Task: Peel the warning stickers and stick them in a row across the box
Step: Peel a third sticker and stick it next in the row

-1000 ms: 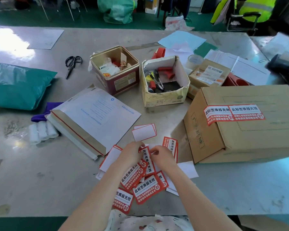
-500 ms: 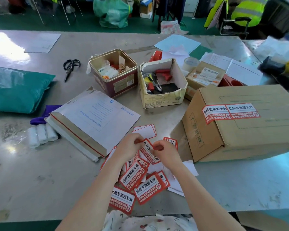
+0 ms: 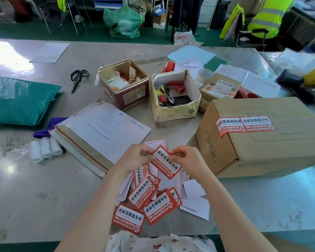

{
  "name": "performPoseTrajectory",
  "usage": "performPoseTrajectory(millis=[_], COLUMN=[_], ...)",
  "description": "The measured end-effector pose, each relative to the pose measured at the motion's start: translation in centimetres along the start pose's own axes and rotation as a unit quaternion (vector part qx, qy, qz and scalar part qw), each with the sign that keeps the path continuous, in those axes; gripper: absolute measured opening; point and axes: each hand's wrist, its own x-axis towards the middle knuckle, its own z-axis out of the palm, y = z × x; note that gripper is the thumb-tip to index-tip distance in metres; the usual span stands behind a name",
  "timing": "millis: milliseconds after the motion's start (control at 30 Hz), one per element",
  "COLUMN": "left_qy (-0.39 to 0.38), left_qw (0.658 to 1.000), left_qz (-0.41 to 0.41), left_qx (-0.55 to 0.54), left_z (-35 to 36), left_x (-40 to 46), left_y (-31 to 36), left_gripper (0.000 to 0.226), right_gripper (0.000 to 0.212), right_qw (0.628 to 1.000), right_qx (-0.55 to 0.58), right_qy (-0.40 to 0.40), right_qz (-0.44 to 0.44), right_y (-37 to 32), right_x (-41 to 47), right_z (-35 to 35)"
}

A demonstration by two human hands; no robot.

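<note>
Head view, lower centre of the frame: we found both hands raised just above the loose pile of stickers (image 3: 144,190) on the table (image 3: 35,197).
Left hand: the left hand (image 3: 133,159) pinched the upper left corner of the held sticker (image 3: 166,161), fingers curled onto it.
Right hand: the right hand (image 3: 186,159) pinched the same sticker at its upper right edge, fingertips bent in as if picking at the backing.
Step in hand: we judged it to be the peeling of a third sticker; whether the backing had begun to part we could not tell.
Box: the cardboard box (image 3: 273,142) sat at the right of the frame, with two stuck stickers (image 3: 244,125) side by side on its top near the left edge.
Next move: we judged it called for freeing the backing, then laying the sticker just right of the pair, level with them.
Change from earlier: a second before, the hands worked low on the pile; they had since lifted one sticker clear and turned its printed face up. The box carried the same two stickers throughout.
</note>
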Motion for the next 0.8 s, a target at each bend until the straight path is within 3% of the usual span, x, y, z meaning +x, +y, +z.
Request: performPoseTrajectory(millis=[133, 367, 633, 800], left_qy=[0.056, 0.136, 0.173, 0.172], left_qw=[0.998, 0.987, 0.979, 0.979], left_qz=[-0.005, -0.006, -0.031, -0.05], left_qx=[-0.038, -0.08, -0.106, -0.097], left_z=[0.7, 2.3, 1.6, 1.5], left_x=[0.0, 0.7, 1.0, 1.4], left_y=[0.8, 0.9, 0.8, -0.1], left_gripper=[0.006, 0.011, 0.017, 0.017], right_gripper=[0.018, 0.068, 0.035, 0.017], right_qw=[0.996, 0.981, 0.997, 0.998], right_qx=[-0.069, -0.186, -0.081, -0.054], right_qy=[0.038, 0.001, -0.002, 0.042], right_qz=[-0.033, -0.062, 0.008, 0.014], right_y=[-0.5, -2.0, -1.6, -0.8], right_x=[-0.1, -0.2, 0.4, 1.2], right_z=[-0.2, 0.7, -0.2, -0.1])
